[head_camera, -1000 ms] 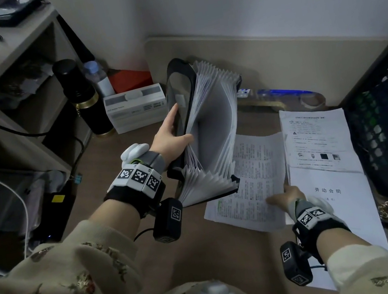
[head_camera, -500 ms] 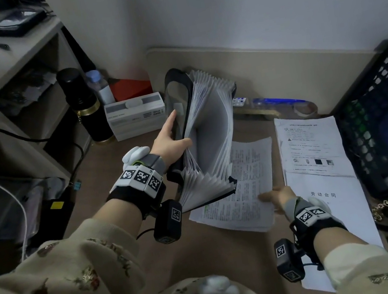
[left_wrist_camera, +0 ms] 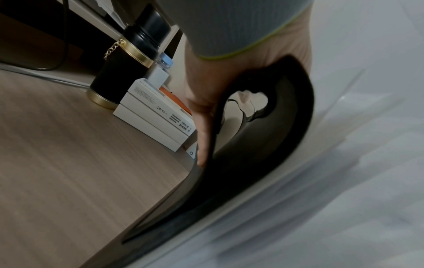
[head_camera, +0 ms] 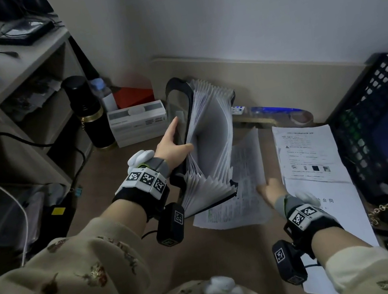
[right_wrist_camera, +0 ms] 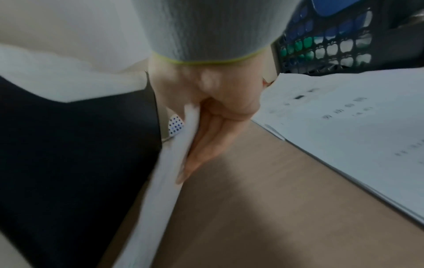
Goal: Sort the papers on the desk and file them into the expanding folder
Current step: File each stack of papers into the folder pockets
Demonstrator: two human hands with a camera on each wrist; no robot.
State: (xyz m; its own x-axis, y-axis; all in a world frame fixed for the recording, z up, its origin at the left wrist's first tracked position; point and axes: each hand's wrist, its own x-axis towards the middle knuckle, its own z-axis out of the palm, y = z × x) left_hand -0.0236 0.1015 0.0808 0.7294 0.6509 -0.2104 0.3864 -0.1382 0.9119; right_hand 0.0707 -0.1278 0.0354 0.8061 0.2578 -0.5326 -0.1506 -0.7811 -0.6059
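Observation:
My left hand (head_camera: 175, 147) holds the black expanding folder (head_camera: 210, 144) upright above the desk, thumb among the fanned white pockets, fingers flat on the cover (left_wrist_camera: 263, 145). Under and to the right of it lies a stack of printed pages (head_camera: 244, 189). My right hand (head_camera: 270, 189) pinches that stack's right edge, which is raised off the desk and blurred. The right wrist view has the fingers (right_wrist_camera: 206, 145) under the stack (right_wrist_camera: 165, 172), beside the folder's dark side (right_wrist_camera: 80, 145). Two more sheets (head_camera: 305, 150) (head_camera: 336, 212) lie flat to the right.
A black flask (head_camera: 89, 113) and stacked white boxes (head_camera: 138, 123) stand at the back left beside a shelf unit (head_camera: 6, 71). A black plastic crate (head_camera: 378, 127) and a dark bag with a gold chain (head_camera: 385, 209) crowd the right edge. Tape and pens (head_camera: 275, 111) lie along the back wall.
My right hand has slid left onto the printed stack's edge and lifted it off the desk. The left hand still holds the folder open in about the same place.

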